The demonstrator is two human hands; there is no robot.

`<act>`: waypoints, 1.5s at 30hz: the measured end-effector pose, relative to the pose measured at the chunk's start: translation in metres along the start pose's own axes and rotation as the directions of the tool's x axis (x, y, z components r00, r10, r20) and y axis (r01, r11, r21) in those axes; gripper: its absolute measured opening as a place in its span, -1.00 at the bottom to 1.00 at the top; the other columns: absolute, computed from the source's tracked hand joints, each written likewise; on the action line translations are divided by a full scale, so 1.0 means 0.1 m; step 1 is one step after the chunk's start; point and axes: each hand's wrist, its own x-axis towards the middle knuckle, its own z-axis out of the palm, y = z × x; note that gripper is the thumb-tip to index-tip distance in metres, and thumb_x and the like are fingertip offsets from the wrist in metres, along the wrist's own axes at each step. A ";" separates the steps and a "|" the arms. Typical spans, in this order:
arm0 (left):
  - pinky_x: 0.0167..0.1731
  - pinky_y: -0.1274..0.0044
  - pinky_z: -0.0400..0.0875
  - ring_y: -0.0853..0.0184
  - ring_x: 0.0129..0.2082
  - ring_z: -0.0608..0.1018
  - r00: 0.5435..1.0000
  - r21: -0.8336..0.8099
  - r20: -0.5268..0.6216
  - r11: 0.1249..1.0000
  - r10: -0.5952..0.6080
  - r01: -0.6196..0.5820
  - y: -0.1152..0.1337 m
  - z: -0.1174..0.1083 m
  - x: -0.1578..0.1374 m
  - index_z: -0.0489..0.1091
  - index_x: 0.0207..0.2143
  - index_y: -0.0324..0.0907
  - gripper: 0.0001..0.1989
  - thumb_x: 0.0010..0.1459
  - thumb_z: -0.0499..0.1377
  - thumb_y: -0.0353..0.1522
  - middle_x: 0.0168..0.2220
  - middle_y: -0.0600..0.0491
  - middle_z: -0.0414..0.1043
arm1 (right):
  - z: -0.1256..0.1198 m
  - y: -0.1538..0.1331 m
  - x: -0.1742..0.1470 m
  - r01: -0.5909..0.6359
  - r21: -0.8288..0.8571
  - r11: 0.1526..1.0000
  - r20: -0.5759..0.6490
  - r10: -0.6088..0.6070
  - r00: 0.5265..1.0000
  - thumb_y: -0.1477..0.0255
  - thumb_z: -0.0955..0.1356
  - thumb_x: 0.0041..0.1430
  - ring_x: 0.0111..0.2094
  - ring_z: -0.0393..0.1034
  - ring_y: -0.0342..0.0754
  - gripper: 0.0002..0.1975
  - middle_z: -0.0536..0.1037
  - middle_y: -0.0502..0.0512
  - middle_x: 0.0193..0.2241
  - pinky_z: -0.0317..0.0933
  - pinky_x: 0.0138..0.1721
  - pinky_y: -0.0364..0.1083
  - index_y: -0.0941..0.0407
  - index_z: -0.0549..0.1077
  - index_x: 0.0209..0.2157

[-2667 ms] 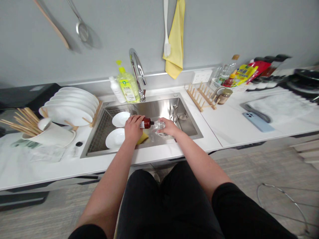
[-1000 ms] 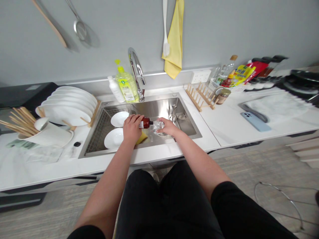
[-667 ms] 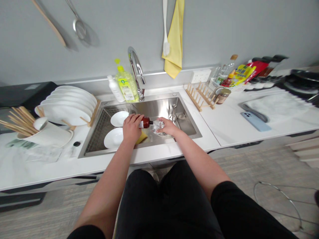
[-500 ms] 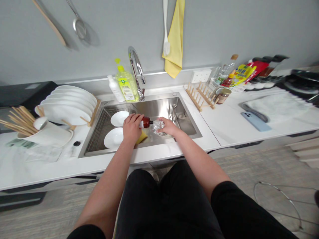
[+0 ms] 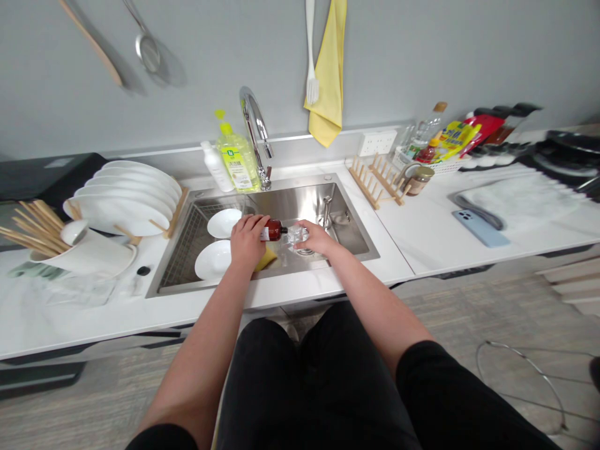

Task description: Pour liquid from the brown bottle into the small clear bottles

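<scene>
My left hand (image 5: 248, 240) is closed around a reddish-brown bottle (image 5: 272, 230), tipped on its side with its dark neck pointing right. The neck meets the mouth of a small clear glass (image 5: 296, 235), which my right hand (image 5: 315, 237) grips from the right. Whether liquid is flowing between them I cannot tell. Both hands are over the steel sink (image 5: 363, 240). Two white bowls (image 5: 213, 261) rest in the sink's left part, left of my left hand. A yellow sponge or cloth (image 5: 265, 259) lies just below the bottle, partly hidden by my left hand.
Behind the sink stand a chrome faucet (image 5: 255, 125), a yellow-green soap bottle (image 5: 239, 165) and a white bottle (image 5: 217, 167). White plates (image 5: 122, 200) and a chopstick holder (image 5: 94, 256) are at left. A wooden rack (image 5: 377, 181), a jar (image 5: 420, 180) and a phone (image 5: 480, 228) sit at right.
The view has shifted very slightly. Both hands, the bottle and the glass keep nearly the same positions.
</scene>
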 end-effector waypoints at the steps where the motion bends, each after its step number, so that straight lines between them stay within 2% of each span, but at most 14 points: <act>1: 0.45 0.03 0.29 -0.13 0.44 0.41 1.000 -0.005 -0.001 1.000 -0.003 0.003 0.00 0.00 0.00 0.52 0.43 -0.02 -0.27 0.22 0.19 -0.52 0.37 -0.12 0.56 | 0.00 0.00 0.00 0.001 0.004 1.000 0.000 -0.001 1.000 0.37 0.73 -0.26 -0.02 0.62 0.12 -0.21 0.70 0.00 -0.03 0.45 0.17 0.09 0.02 0.59 0.10; 7: 0.39 0.08 0.39 -0.11 0.34 0.48 1.000 -0.023 -0.015 1.000 -0.022 0.022 -0.03 0.03 0.01 0.54 0.38 -0.11 -0.32 0.20 0.23 -0.49 0.32 -0.15 0.59 | 0.00 -0.03 -0.01 0.021 0.026 0.999 -0.004 -0.021 1.000 0.36 0.71 -0.20 -0.03 0.61 0.11 -0.24 0.70 0.01 -0.02 0.44 0.16 0.09 0.01 0.59 0.11; 12: 0.38 0.13 0.43 -0.10 0.28 0.54 0.999 -0.057 -0.013 0.997 -0.051 0.050 -0.05 0.04 0.02 0.53 0.36 -0.13 -0.30 0.13 0.31 -0.48 0.29 -0.16 0.61 | -0.01 -0.03 0.01 0.075 0.008 0.997 -0.019 -0.075 0.997 0.32 0.70 -0.18 0.01 0.59 0.13 -0.25 0.69 0.03 0.02 0.42 0.19 0.09 0.01 0.59 0.12; 16: 0.39 0.13 0.45 -0.09 0.28 0.58 0.997 -0.105 -0.024 0.992 -0.074 0.071 -0.08 0.07 0.01 0.50 0.35 -0.11 -0.31 0.15 0.40 -0.40 0.28 -0.15 0.62 | -0.01 -0.03 0.02 0.100 0.051 0.994 -0.024 -0.098 0.995 0.31 0.69 -0.16 0.02 0.58 0.13 -0.24 0.68 0.03 0.03 0.43 0.20 0.09 -0.01 0.57 0.14; 22: 0.24 0.19 0.60 -0.02 0.17 0.70 0.970 -0.281 -0.072 0.938 -0.232 0.204 -0.14 0.11 -0.01 0.44 0.35 -0.10 -0.19 0.07 0.56 -0.27 0.24 -0.13 0.66 | 0.00 -0.08 0.00 0.090 0.205 0.975 -0.005 -0.091 0.996 0.24 0.70 -0.15 0.07 0.59 0.15 -0.23 0.66 0.09 0.09 0.49 0.14 0.08 -0.01 0.53 0.14; 25: 0.13 0.22 0.65 0.02 0.05 0.73 0.934 -0.369 -0.105 0.886 -0.341 0.282 -0.11 0.06 -0.02 0.46 0.28 -0.12 -0.20 0.01 0.60 -0.22 0.12 -0.08 0.70 | -0.01 -0.14 -0.02 0.077 0.253 0.964 0.008 -0.081 0.997 0.22 0.71 -0.18 0.11 0.60 0.19 -0.19 0.66 0.13 0.11 0.51 0.13 0.09 -0.01 0.51 0.15; 28: 0.09 0.23 0.66 0.04 0.00 0.73 0.907 -0.421 -0.152 0.856 -0.393 0.300 -0.05 -0.06 -0.07 0.49 0.22 -0.13 -0.24 -0.01 0.61 -0.22 0.06 -0.07 0.71 | -0.01 -0.21 -0.06 0.077 0.280 0.957 0.004 -0.081 0.997 0.19 0.72 -0.20 0.13 0.61 0.22 -0.15 0.66 0.15 0.14 0.53 0.16 0.11 -0.02 0.50 0.15; 32: 0.07 0.23 0.67 0.04 -0.01 0.73 0.892 -0.462 -0.150 0.828 -0.427 0.318 0.03 -0.27 -0.34 0.49 0.26 -0.10 -0.21 -0.01 0.60 -0.20 0.06 -0.07 0.71 | -0.03 -0.27 -0.14 0.086 0.311 0.946 -0.011 -0.087 0.996 0.15 0.73 -0.19 0.12 0.65 0.23 -0.12 0.67 0.18 0.14 0.54 0.19 0.14 -0.01 0.48 0.18; 37: -0.04 0.27 0.68 0.05 -0.06 0.72 0.861 -0.580 -0.085 0.728 -0.501 0.366 0.10 -0.52 -0.92 0.53 0.20 -0.12 -0.24 -0.03 0.59 -0.10 0.01 -0.06 0.69 | -0.04 -0.30 -0.20 0.104 0.331 0.938 -0.054 -0.091 0.994 0.12 0.73 -0.21 0.12 0.65 0.26 -0.10 0.68 0.17 0.11 0.57 0.14 0.16 -0.03 0.47 0.18; 42: 0.13 0.21 0.64 0.00 0.05 0.73 0.847 -0.686 -0.022 0.624 -0.531 0.374 0.18 -0.65 -1.35 0.53 0.21 -0.18 -0.15 -0.11 0.61 -0.10 0.07 -0.11 0.69 | -0.03 -0.26 -0.23 0.160 0.413 0.897 -0.105 -0.128 0.986 0.20 0.74 -0.16 0.04 0.66 0.16 -0.13 0.69 0.08 0.03 0.56 0.13 0.11 -0.07 0.46 0.18; 45: 0.13 0.20 0.65 -0.01 0.04 0.74 0.843 -0.709 0.013 0.590 -0.538 0.387 0.20 -0.71 -1.49 0.54 0.19 -0.18 -0.16 -0.15 0.61 -0.14 0.04 -0.11 0.71 | -0.05 -0.23 -0.27 0.174 0.401 0.900 -0.130 -0.132 0.983 0.21 0.74 -0.15 0.03 0.66 0.14 -0.14 0.68 0.06 0.02 0.56 0.14 0.13 -0.09 0.46 0.19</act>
